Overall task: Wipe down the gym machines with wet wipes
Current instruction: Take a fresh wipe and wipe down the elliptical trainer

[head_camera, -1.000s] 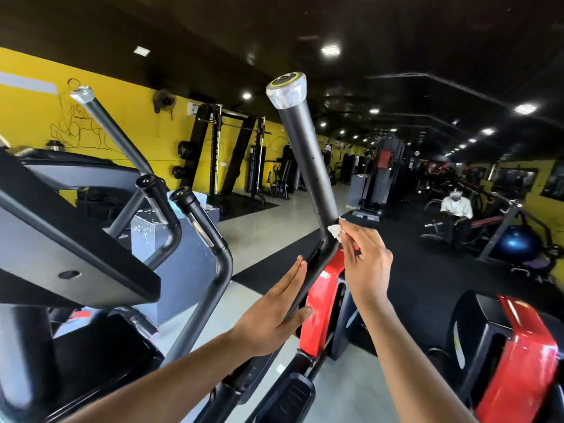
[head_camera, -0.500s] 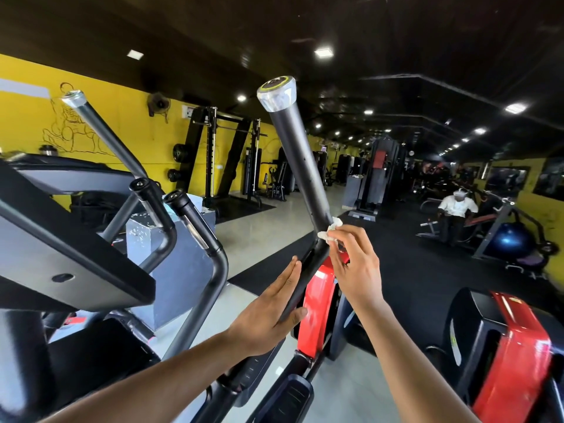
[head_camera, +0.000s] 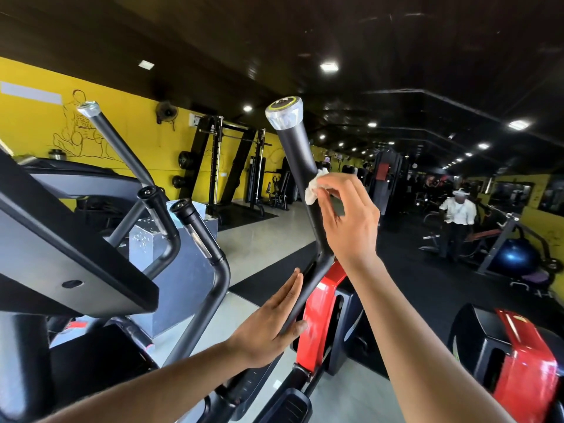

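A black handle bar (head_camera: 295, 148) of an elliptical machine rises at the middle, topped by a silver cap with a yellow ring. My right hand (head_camera: 348, 218) pinches a small white wet wipe (head_camera: 314, 189) against the bar's upper shaft, fingers curled round it. My left hand (head_camera: 268, 325) lies flat with straight fingers against the lower, angled part of the same bar, the thumb on its other side.
The machine's console (head_camera: 61, 239) and two shorter black grips (head_camera: 195, 227) fill the left. A second long handle (head_camera: 116, 145) stands behind. A red-and-black machine (head_camera: 518, 361) sits at right. A person in white (head_camera: 457, 215) is far right by a blue ball.
My right hand has slid the wipe up the bar from the bend to the upper shaft. My left hand has stayed flat on the lower bar.
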`<act>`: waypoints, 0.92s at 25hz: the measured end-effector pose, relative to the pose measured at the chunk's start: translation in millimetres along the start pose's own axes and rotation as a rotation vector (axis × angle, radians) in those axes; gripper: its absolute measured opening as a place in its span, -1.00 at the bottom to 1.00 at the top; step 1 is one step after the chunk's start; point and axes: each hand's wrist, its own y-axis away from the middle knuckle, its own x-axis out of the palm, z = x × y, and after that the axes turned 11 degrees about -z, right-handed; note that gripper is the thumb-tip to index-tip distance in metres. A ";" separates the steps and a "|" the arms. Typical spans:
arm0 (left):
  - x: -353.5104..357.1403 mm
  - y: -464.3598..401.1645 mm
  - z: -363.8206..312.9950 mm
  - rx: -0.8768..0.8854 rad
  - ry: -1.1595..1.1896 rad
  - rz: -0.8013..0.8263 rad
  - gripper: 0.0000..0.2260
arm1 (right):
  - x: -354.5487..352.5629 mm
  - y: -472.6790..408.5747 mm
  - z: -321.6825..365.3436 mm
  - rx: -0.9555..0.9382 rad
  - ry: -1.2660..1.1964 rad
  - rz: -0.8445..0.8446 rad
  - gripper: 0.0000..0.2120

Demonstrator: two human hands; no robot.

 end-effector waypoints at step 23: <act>2.3 -42.0 -2.9 0.138 -0.032 -0.063 -0.17 | 11.6 -84.4 11.9 -0.420 0.008 0.144 -0.85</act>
